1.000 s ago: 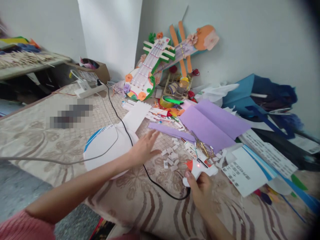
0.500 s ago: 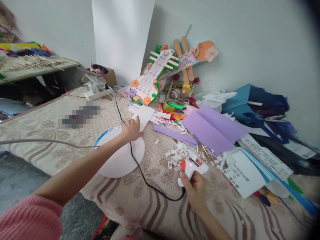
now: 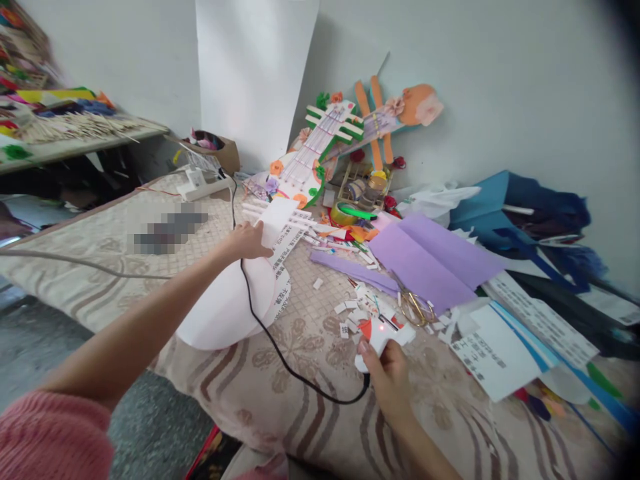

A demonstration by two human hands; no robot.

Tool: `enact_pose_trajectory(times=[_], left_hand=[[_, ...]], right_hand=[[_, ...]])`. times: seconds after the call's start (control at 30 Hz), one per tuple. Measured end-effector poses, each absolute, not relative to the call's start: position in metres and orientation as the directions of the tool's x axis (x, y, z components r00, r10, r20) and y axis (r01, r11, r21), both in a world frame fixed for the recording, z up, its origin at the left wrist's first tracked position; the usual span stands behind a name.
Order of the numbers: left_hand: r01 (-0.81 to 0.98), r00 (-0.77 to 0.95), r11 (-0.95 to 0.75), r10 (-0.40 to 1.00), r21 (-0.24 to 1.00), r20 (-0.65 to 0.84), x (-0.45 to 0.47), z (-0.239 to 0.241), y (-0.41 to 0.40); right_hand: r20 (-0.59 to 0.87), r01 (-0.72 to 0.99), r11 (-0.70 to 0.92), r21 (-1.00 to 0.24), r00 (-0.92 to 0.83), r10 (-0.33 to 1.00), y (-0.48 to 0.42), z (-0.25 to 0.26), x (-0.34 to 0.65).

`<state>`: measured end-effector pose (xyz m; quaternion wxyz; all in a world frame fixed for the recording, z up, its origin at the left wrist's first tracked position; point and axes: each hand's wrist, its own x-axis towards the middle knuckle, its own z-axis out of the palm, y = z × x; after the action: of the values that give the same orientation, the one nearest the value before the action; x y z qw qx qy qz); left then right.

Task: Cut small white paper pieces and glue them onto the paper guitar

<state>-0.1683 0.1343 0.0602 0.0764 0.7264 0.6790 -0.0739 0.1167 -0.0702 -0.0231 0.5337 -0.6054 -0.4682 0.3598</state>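
My left hand (image 3: 247, 241) is closed around the narrow neck of a white guitar-shaped cutout (image 3: 227, 307), thumb and fingers gripping its edges. Under that cutout, a second piece with black printed characters (image 3: 283, 293) shows along the right side. In my right hand (image 3: 387, 373) is a white and orange hot glue gun (image 3: 373, 343), its small red light lit. Its black cord (image 3: 295, 373) loops left across the table and over the white cutout. The glue gun's tip is close to paper scraps (image 3: 355, 313) on the tablecloth.
Gold-handled scissors (image 3: 417, 310) lie beside purple sheets (image 3: 435, 260). Decorated paper instruments (image 3: 313, 153) lean at the wall. A power strip (image 3: 205, 188) sits back left. Printed boards (image 3: 493, 350) and a blue bag (image 3: 480, 207) fill the right side.
My left hand has shifted the white cutout leftward, and the printed piece beneath it now shows. My right hand keeps the glue gun in about the same place. The view has turned slightly left.
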Motion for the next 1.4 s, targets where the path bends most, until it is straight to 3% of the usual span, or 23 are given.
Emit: enact_pose_trajectory(times=[0.53,0.83,1.4], left_hand=[[0.989,0.148,-0.142,0.972,0.049,-0.184,-0.151,0.018,0.148],[0.998,0.061,-0.056,0.986,0.037,-0.156,-0.135,0.016,0.143],[0.997,0.073,-0.069,0.992,0.043,-0.107,-0.084,0.022,0.093]], right_hand=[[0.008,0.167,-0.04,-0.985,0.276,0.961,-0.072,-0.029,0.114],[0.019,0.133,-0.018,-0.991,0.274,0.961,-0.072,-0.03,0.118],[0.026,0.093,-0.001,-0.996,0.293,0.956,-0.078,-0.031,0.126]])
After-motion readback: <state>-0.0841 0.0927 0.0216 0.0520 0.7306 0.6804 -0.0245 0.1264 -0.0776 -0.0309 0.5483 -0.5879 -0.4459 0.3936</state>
